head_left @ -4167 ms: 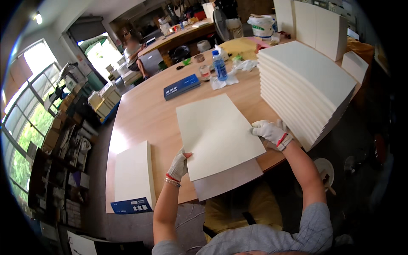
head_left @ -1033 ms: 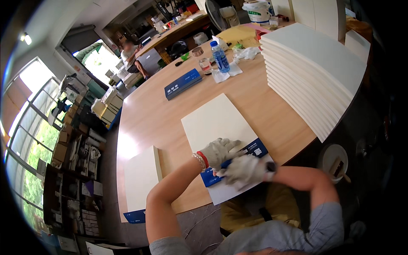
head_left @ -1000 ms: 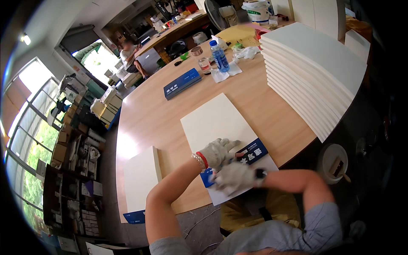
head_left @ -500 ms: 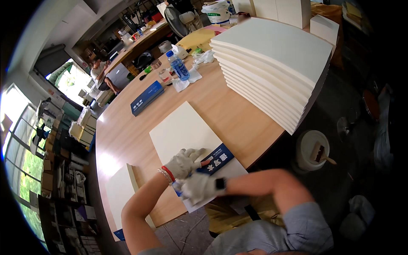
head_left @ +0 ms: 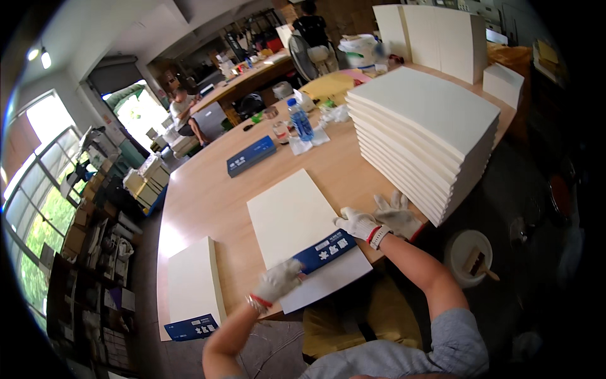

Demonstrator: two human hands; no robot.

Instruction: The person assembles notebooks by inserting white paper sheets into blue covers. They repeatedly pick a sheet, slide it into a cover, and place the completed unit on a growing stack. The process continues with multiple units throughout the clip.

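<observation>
A cream pad of paper (head_left: pixel 290 211) lies on the table before me, with a dark blue printed band (head_left: pixel 325 251) across its near end. A white flap (head_left: pixel 328 281) sticks out below the band toward me. My left hand (head_left: pixel 279 281), in a whitish work glove, rests at the band's left end, fingers extended and slightly blurred. My right hand (head_left: pixel 357 223), also gloved, is at the band's right end by the pad's edge, fingers apart and holding nothing visible. Beside that wrist shows another grey-white glove (head_left: pixel 398 218) with a red cuff; whether it is empty, I cannot tell.
A tall stack of pads (head_left: pixel 429 114) stands at the right. Another banded pad (head_left: pixel 192 284) lies left, a blue box (head_left: pixel 251 156) further back. Beyond are a water bottle (head_left: pixel 300 120) and tissues (head_left: pixel 309 142). A bucket with a brush (head_left: pixel 468 252) stands off the table's right side.
My hands, close together over the band before, are now apart: left at its left end, right at its right end. The extra glove now shows by my right wrist. The view has shifted.
</observation>
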